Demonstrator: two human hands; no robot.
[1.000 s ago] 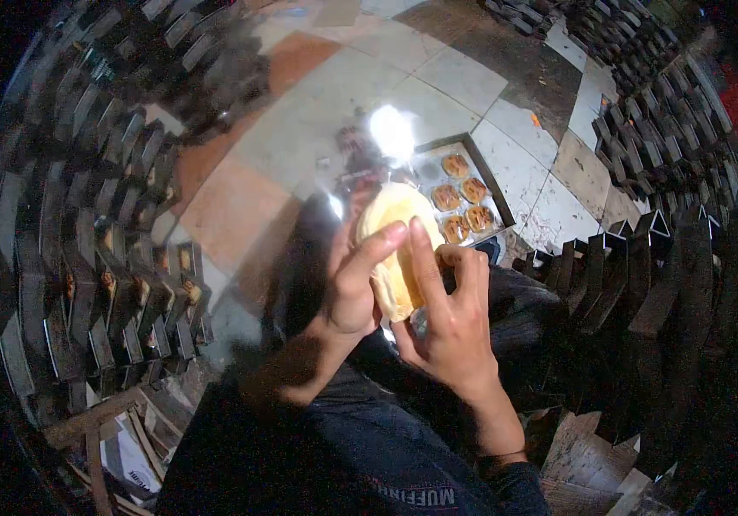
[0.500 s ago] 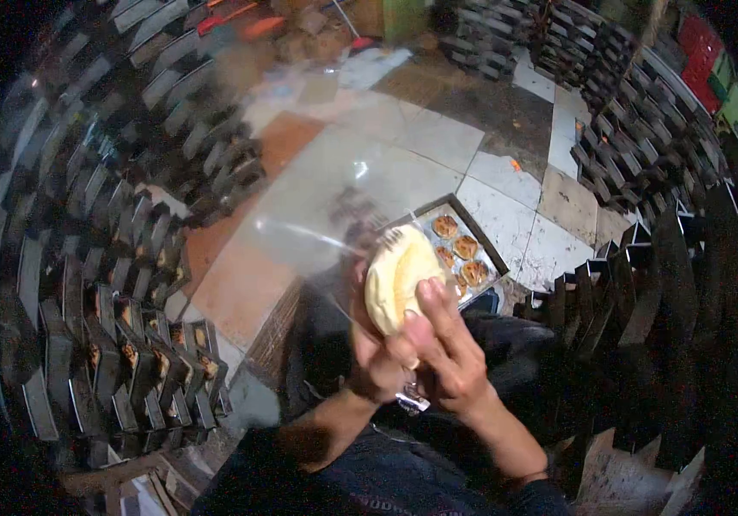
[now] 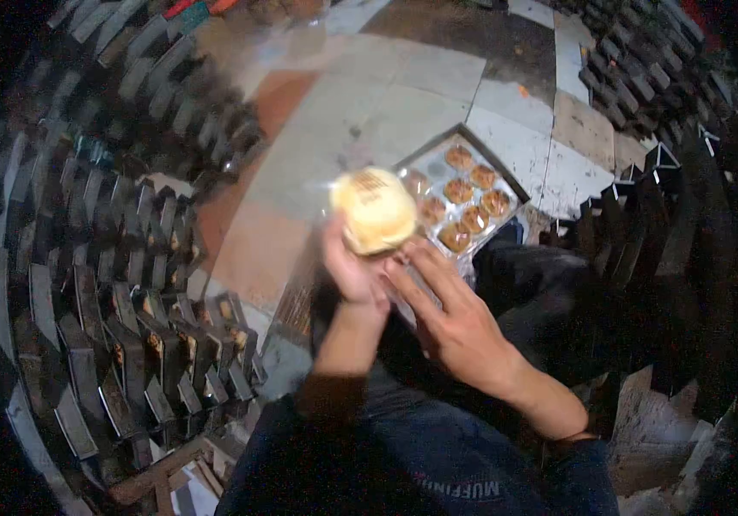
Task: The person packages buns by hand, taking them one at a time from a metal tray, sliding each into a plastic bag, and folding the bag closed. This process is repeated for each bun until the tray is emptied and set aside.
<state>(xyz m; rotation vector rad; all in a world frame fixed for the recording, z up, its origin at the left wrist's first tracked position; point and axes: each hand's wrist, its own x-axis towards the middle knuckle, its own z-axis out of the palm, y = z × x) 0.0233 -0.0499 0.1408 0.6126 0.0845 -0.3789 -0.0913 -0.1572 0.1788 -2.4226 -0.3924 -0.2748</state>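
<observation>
A round yellow bun (image 3: 375, 209) with dark print on its top is held up in front of me, with what looks like clear plastic around it. My left hand (image 3: 356, 267) cups it from the left and below, its fingers partly hidden behind the bun. At the lower right edge, my right hand (image 3: 455, 318) has its fingers close together against a pale, see-through fold of the plastic bag (image 3: 403, 303) under the bun. Motion blurs the fingertips a little.
A shallow tray (image 3: 519, 196) of several small browned pastries (image 3: 474, 218) lies beyond my right hand. Tall stacks of dark metal trays (image 3: 76, 344) stand on the left, with more stacked trays (image 3: 635, 206) at right. The floor tiles (image 3: 437, 73) are patchy.
The bun has turned so its printed top faces me, and it sits higher. The loose plastic that spread out beyond it is no longer seen. My view has tipped downward.
</observation>
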